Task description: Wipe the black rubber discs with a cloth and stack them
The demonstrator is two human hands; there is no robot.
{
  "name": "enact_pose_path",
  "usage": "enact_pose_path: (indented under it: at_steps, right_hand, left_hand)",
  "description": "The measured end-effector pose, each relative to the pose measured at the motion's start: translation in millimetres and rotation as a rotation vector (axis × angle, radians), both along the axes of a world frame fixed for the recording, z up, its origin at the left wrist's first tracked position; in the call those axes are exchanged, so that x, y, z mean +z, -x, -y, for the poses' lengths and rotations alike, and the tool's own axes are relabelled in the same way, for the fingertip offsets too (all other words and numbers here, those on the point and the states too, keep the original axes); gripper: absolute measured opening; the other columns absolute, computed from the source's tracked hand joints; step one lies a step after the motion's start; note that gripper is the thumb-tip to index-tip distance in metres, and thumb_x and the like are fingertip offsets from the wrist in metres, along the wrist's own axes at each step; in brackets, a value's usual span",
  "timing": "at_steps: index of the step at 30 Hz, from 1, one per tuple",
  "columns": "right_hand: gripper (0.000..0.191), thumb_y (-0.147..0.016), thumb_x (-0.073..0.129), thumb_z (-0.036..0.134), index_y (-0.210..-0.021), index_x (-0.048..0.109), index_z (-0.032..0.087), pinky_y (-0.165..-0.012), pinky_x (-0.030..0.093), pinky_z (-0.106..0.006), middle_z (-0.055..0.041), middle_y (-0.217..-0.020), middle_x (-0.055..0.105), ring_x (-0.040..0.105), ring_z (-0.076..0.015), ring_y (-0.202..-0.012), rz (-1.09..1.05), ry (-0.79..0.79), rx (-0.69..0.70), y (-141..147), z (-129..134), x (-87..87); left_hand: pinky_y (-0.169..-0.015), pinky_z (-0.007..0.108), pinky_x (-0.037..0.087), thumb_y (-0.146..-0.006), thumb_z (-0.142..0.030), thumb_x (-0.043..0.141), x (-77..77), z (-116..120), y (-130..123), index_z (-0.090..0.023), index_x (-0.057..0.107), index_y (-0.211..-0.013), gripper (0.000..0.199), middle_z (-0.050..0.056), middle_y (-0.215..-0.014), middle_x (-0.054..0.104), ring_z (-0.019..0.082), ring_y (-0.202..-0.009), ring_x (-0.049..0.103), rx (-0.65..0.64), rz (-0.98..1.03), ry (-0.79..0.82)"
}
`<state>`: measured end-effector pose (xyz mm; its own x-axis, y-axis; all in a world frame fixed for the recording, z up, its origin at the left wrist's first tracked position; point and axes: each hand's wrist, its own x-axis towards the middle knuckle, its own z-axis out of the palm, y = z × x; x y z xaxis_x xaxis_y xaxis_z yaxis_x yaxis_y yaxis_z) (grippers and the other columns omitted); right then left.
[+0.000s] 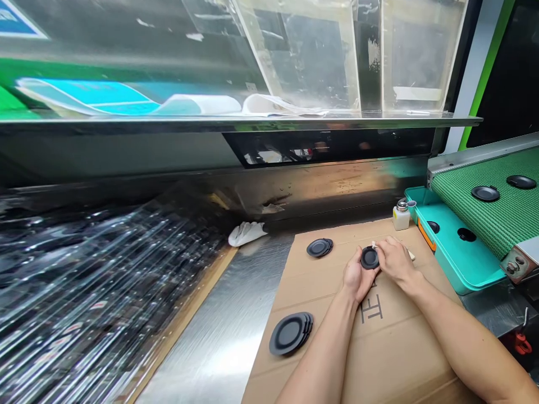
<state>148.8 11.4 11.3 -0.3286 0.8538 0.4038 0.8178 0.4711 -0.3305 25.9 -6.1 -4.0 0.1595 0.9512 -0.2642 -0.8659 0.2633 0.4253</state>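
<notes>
Above the cardboard sheet (320, 292), my left hand (357, 275) holds a round black disc (370, 257) by its edge. My right hand (393, 259) is at the disc's upper right side, its fingers pinched on a small white piece (374, 244) that touches the rim. To the left, a small stack of black discs (319, 247) lies on the cardboard. A larger stack of discs (289, 334) lies nearer, left of my left forearm. A white bottle with a metal top (401, 217) stands beyond my right hand.
A teal bin (471, 264) with black discs sits at the right, under a green conveyor belt (505, 196) carrying two discs. Plastic-wrapped strips (105, 303) fill the left side. A white glove (246, 233) lies behind the steel surface. A metal shelf (252, 124) spans above.
</notes>
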Motion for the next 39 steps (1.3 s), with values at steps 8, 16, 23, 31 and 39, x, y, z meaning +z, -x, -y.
enact_pose_path:
  at_steps: [8,16,23,31,39]
  right_hand:
    - [0.019,-0.096,0.054,0.017,-0.098,0.072,0.02,-0.089,0.044,-0.03,-0.0062,-0.097,0.068,0.06,-0.0183,-0.097,-0.017,0.066,0.227,-9.0,-5.4,5.0]
    - [0.017,-0.088,0.059,0.011,-0.092,0.074,0.018,-0.085,0.047,-0.028,-0.0078,-0.097,0.071,0.065,-0.019,-0.094,-0.023,0.118,0.256,3.3,6.4,4.2]
    - [0.02,-0.092,0.053,0.013,-0.096,0.072,0.019,-0.089,0.046,-0.03,-0.0074,-0.1,0.071,0.063,-0.0196,-0.096,-0.056,0.045,0.176,22.1,11.5,2.0]
    - [0.022,-0.093,0.049,0.014,-0.101,0.069,0.019,-0.092,0.046,-0.032,-0.0094,-0.105,0.069,0.06,-0.021,-0.102,-0.025,0.045,0.144,23.7,11.6,1.1]
    - [0.023,-0.094,0.047,0.016,-0.097,0.07,0.017,-0.085,0.045,-0.029,-0.0097,-0.104,0.069,0.061,-0.0203,-0.097,0.12,0.152,0.076,19.9,18.2,8.7]
  left_hand:
    - [-0.089,0.041,0.058,-0.103,-0.033,0.033,-4.0,-1.4,10.3,-0.009,0.064,-0.111,0.04,0.015,-0.1,0.071,0.022,-0.092,0.069,0.011,0.1,0.05]
    - [-0.092,0.046,0.057,-0.103,-0.036,0.03,-3.6,-5.8,11.8,-0.011,0.061,-0.119,0.043,0.021,-0.121,0.067,0.028,-0.11,0.067,0.101,0.08,0.07]
    - [-0.1,0.04,0.052,-0.103,-0.037,0.033,-5.6,0.6,-10.0,-0.013,0.069,-0.099,0.043,0.013,-0.107,0.073,0.023,-0.107,0.068,0.115,0.069,-0.034]
    - [-0.103,0.039,0.05,-0.102,-0.033,0.034,-4.9,0.8,-10.0,-0.014,0.071,-0.1,0.042,0.012,-0.108,0.074,0.022,-0.111,0.067,0.176,0.032,-0.065]
    - [-0.106,0.038,0.047,-0.101,-0.035,0.039,-8.6,1.3,-10.4,-0.014,0.071,-0.103,0.038,0.014,-0.119,0.071,0.022,-0.113,0.066,0.187,-0.043,-0.069]
